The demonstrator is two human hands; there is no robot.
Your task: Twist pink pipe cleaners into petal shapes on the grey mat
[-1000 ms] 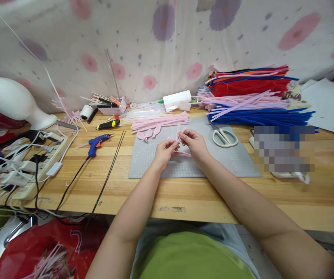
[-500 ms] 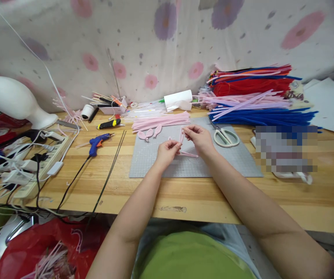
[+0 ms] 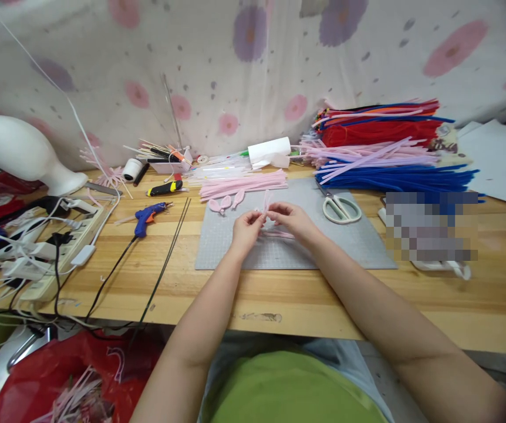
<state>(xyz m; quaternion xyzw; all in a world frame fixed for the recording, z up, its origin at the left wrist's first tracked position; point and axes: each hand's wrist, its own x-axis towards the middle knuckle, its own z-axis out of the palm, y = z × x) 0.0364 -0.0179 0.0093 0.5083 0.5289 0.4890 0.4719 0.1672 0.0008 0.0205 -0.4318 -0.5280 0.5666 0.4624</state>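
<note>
Over the grey cutting mat (image 3: 226, 249), my left hand (image 3: 248, 230) and my right hand (image 3: 292, 220) meet fingertip to fingertip. Both pinch a pink pipe cleaner (image 3: 266, 198), whose bent upper end sticks up between them; the fingers cover the rest. Another pink pipe cleaner (image 3: 279, 234) shows just below the fingers, partly behind my right hand. Pink leaf-shaped loops (image 3: 221, 204) lie on the mat to the left. Behind them is a row of straight pink pipe cleaners (image 3: 244, 184). Scissors (image 3: 341, 208) with pale handles rest on the mat's right side.
On the left are a blue glue gun (image 3: 147, 218), two thin dark rods (image 3: 165, 264), a yellow-black cutter (image 3: 165, 188) and a power strip (image 3: 77, 235) with tangled cables. Blue pipe cleaners (image 3: 398, 178) and red bundles (image 3: 380, 134) are stacked back right. A red bag (image 3: 24, 376) hangs below the front edge.
My right hand has moved left and slightly down to my left hand. Their fingertips now meet, and the pipe cleaner's raised end has shifted left.
</note>
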